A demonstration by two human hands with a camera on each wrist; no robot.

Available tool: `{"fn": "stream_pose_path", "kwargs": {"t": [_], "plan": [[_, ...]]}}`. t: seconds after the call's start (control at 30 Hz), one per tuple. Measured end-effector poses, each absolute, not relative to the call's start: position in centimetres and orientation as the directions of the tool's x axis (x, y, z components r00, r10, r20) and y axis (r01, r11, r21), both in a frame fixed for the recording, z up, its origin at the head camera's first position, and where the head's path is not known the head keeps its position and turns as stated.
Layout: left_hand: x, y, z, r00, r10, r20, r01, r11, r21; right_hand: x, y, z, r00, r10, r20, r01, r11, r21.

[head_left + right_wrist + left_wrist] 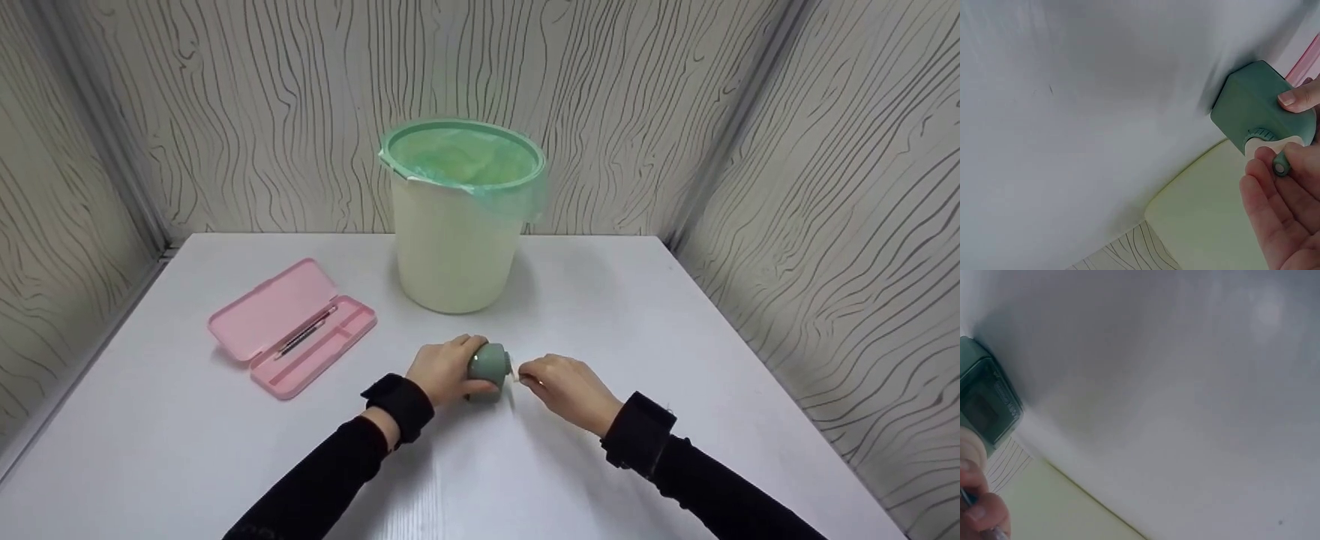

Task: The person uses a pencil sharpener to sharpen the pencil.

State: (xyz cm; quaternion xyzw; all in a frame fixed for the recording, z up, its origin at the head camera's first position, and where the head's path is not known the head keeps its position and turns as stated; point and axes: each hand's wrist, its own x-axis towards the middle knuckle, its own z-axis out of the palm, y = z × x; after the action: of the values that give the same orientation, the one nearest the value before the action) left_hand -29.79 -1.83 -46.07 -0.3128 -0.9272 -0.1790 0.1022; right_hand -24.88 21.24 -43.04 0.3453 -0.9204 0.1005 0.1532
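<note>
On the table, my left hand [441, 372] grips a green hand-crank pencil sharpener [489, 361], with the thumb across its near side. My right hand [568, 386] pinches the knob of the cream crank [514, 373] on the sharpener's right side. That green knob [1280, 164] sits between thumb and fingers in the right wrist view. At the lower left of the left wrist view, the sharpener shows a clear-fronted drawer [991, 405] and a cream part [971, 445]. Fingers [988, 512] beside it have a slim, dark, shiny-ended thing at them, its kind unclear.
Left of the hands lies an open pink pencil case [292, 386] with pencils [307, 332] in its tray. Behind the sharpener stands a tall pale-green bin [456, 255], its green rim lined with a thin bag. Wood-patterned panels [300, 112] enclose the white table [600, 300].
</note>
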Motion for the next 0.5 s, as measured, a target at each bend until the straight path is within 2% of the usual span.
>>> {"fn": "stream_pose_path", "kwargs": {"t": [0.5], "plan": [[-29.8,-1.8,-46.2,-0.768,0.557,0.315,0.634,0.729,0.257,-26.5,20.9,-41.4,-0.719,-0.569,0.400,-0.634,0.772,-0.040]]}}
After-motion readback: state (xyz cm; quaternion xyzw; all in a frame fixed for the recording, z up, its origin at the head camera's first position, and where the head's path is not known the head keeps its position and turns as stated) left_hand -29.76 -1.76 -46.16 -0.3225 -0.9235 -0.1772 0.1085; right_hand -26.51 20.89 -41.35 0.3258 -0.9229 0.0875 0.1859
